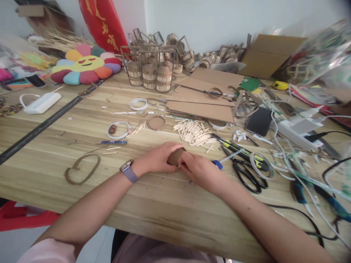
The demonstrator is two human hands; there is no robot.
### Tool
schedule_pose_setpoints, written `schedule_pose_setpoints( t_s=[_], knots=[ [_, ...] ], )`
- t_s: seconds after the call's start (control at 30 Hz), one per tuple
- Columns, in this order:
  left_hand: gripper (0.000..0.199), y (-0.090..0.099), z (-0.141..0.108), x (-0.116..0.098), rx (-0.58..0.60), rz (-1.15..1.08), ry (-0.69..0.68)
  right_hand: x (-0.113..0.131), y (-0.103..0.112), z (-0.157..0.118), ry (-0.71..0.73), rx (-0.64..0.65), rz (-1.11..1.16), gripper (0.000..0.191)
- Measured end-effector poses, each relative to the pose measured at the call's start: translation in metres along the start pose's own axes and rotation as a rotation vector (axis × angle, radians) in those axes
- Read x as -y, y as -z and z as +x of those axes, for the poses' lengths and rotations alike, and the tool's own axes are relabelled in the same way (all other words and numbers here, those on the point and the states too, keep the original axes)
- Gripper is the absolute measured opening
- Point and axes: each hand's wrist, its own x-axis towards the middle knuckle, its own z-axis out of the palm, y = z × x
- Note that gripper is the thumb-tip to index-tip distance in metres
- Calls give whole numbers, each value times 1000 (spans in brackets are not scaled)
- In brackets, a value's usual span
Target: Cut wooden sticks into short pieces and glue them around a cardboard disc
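My left hand (159,157), with a watch on the wrist, is wrapped round a small brown cardboard piece (175,157) just above the table. The fingers of my right hand (199,170) are closed at the near right edge of that same piece. Whether they also pinch something small is hidden. Right behind my hands lies a pile of short wooden sticks (193,132), with a round brown cardboard disc (156,123) to its left. A blue-ended thing with a thin pale stem (230,155) lies close to my right hand.
Black scissors (248,177), a yellow-black cutter (236,147) and tape rolls lie to the right, near a phone (258,121) and a power strip (300,133). Cardboard sheets (203,106) and lantern-like stick crafts (149,75) are at the back. A paper strip loop (82,168) lies left.
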Motion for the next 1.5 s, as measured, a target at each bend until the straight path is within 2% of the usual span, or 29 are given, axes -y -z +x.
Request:
schedule_pose_setpoints(
  t_s=[0.3, 0.63, 0.77, 1.0, 1.13, 1.23, 1.3, 1.4, 1.5],
  knots=[
    [66, -2, 1, 0, -10, 5, -3, -6, -12, -1, 51, -31, -89, 11],
    [70, 0, -1, 1, -4, -26, -70, -6, -12, 0, 47, -62, -51, 11],
    [74, 0, -2, 0, 0, -24, -68, -4, -8, 1, 15, -47, -44, 9],
    [64, -4, -1, 0, -13, 1, -76, -3, 3, 3, 10, -18, 35, 9],
    [64, -4, -1, -1, -10, 15, -95, -7, 20, -4, 76, -104, 170, 7],
    [69, -2, -1, -2, 14, 57, -78, -10, 41, -16, 9, -232, 209, 9],
    [70, -1, -2, -2, 34, 76, -53, -15, 53, -29, -46, -242, 190, 11],
    [71, 0, -3, -3, 64, 86, -40, -30, 61, -51, -159, -131, 108, 24],
    [72, 0, -3, -4, 71, 99, -44, -49, 54, -73, -300, 22, 39, 29]
  ],
)
